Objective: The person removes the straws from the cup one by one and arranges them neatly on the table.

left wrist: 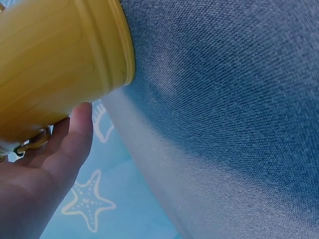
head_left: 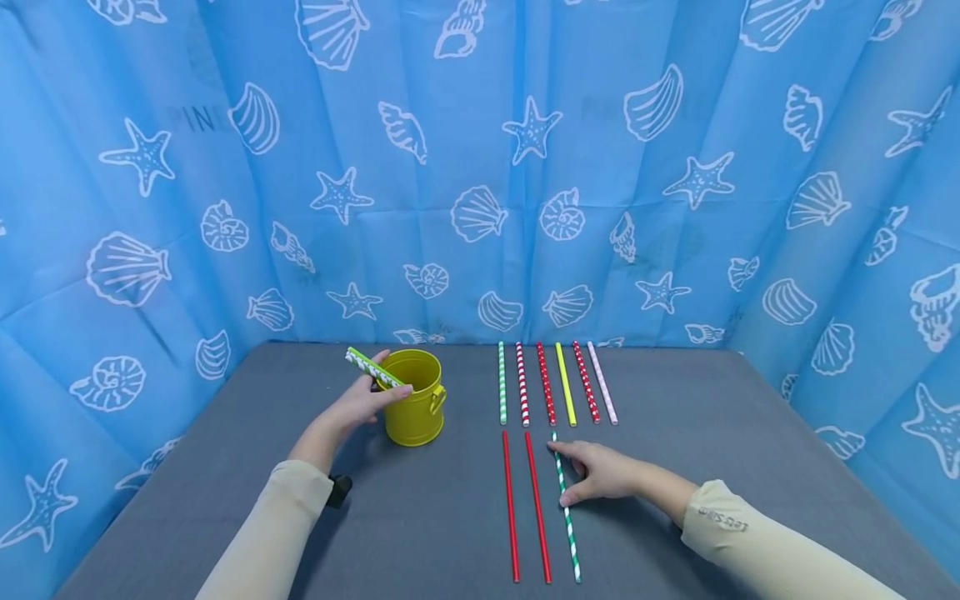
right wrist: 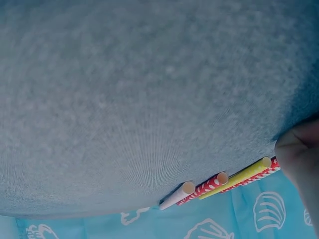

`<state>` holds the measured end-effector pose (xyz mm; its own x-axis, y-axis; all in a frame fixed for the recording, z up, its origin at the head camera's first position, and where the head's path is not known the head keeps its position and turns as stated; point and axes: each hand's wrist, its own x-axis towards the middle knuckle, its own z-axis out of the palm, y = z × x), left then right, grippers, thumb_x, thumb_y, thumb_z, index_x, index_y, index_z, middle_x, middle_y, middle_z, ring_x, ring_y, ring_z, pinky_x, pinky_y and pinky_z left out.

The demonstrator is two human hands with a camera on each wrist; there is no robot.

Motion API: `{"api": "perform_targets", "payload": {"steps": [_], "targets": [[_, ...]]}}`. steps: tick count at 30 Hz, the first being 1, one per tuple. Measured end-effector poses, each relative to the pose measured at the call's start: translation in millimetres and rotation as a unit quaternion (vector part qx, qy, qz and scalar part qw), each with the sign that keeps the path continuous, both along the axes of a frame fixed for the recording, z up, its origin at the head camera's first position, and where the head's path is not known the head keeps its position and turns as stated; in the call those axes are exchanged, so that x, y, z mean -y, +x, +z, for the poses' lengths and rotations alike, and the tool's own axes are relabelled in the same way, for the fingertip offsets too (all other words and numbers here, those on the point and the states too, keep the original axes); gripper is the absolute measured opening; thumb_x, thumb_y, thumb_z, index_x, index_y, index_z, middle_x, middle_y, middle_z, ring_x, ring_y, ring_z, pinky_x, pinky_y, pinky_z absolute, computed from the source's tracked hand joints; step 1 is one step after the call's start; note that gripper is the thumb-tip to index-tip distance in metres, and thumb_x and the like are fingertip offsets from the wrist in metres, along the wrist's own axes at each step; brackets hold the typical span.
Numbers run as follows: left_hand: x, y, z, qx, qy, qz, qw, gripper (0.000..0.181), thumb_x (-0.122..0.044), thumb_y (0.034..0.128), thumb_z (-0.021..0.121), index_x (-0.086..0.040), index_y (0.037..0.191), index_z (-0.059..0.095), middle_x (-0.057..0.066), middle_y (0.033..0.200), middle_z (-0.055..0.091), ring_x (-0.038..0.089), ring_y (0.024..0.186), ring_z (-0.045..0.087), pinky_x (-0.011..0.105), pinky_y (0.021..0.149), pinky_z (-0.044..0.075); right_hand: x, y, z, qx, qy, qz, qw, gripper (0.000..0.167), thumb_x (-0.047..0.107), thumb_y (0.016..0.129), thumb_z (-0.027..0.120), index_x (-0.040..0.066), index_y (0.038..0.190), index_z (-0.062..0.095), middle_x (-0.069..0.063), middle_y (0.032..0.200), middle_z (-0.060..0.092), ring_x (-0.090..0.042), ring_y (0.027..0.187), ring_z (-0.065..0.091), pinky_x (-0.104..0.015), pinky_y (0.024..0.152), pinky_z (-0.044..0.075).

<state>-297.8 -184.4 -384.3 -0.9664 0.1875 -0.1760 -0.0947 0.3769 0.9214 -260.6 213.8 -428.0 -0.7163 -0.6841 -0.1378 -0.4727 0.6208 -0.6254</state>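
Observation:
On the left, a small yellow bucket stands on the table, with green and green-white patterned straws leaning out over its rim. My left hand grips the bucket's side, thumb near the rim; in the left wrist view its fingers lie against the yellow wall. My right hand is at a green-and-white striped straw lying on the table. Its thumb and index finger are spread apart along the straw's upper part. The right wrist view shows only part of that hand, without its straw.
Two red straws lie left of the striped one. Behind them is a row of several straws: mint striped, red-white striped, red dotted, yellow and pale pink. A blue shell-print curtain borders the grey table.

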Motion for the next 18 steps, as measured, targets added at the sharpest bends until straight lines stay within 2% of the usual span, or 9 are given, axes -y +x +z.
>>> {"api": "perform_targets", "payload": {"steps": [4, 10, 14, 18], "targets": [[0.4, 0.3, 0.0, 0.000, 0.001, 0.001, 1.0000, 0.087, -0.036, 0.0952, 0.061, -0.023, 0.157, 0.002, 0.024, 0.157, 0.012, 0.045, 0.140, 0.020, 0.069, 0.102, 0.028, -0.7, -1.7, 0.0, 0.002, 0.002, 0.002, 1.0000, 0.087, 0.044, 0.082, 0.076, -0.007, 0.142, 0.039, 0.001, 0.080, 0.045, -0.011, 0.071, 0.042, -0.026, 0.058, 0.032], [-0.1, -1.0, -0.5, 0.003, 0.003, 0.007, 1.0000, 0.087, -0.036, 0.0948, 0.062, -0.024, 0.157, 0.002, 0.023, 0.158, 0.012, 0.045, 0.140, 0.020, 0.069, 0.102, 0.027, 1.0, -1.5, 2.0, 0.014, -0.006, -0.003, 0.9999, 0.085, 0.039, 0.082, 0.078, -0.007, 0.142, 0.040, 0.000, 0.079, 0.045, -0.012, 0.070, 0.042, -0.028, 0.058, 0.031], [-0.6, -1.7, -1.1, 0.006, 0.003, 0.007, 1.0000, 0.088, -0.037, 0.0941, 0.062, -0.023, 0.157, 0.002, 0.022, 0.158, 0.011, 0.045, 0.140, 0.020, 0.068, 0.102, 0.028, -4.2, -4.9, -4.3, 0.004, -0.011, 0.013, 0.9998, 0.083, 0.043, 0.085, 0.073, -0.003, 0.145, 0.039, 0.002, 0.080, 0.045, -0.011, 0.071, 0.044, -0.027, 0.057, 0.033], [-0.3, -2.2, -1.8, 0.006, 0.002, 0.007, 1.0000, 0.088, -0.037, 0.0942, 0.062, -0.024, 0.157, 0.002, 0.022, 0.158, 0.010, 0.045, 0.140, 0.020, 0.068, 0.102, 0.028, -4.4, -5.0, -3.3, 0.022, -0.021, 0.006, 0.9995, 0.083, 0.044, 0.085, 0.073, -0.001, 0.145, 0.039, 0.000, 0.082, 0.047, -0.013, 0.073, 0.045, -0.027, 0.059, 0.035]]}}
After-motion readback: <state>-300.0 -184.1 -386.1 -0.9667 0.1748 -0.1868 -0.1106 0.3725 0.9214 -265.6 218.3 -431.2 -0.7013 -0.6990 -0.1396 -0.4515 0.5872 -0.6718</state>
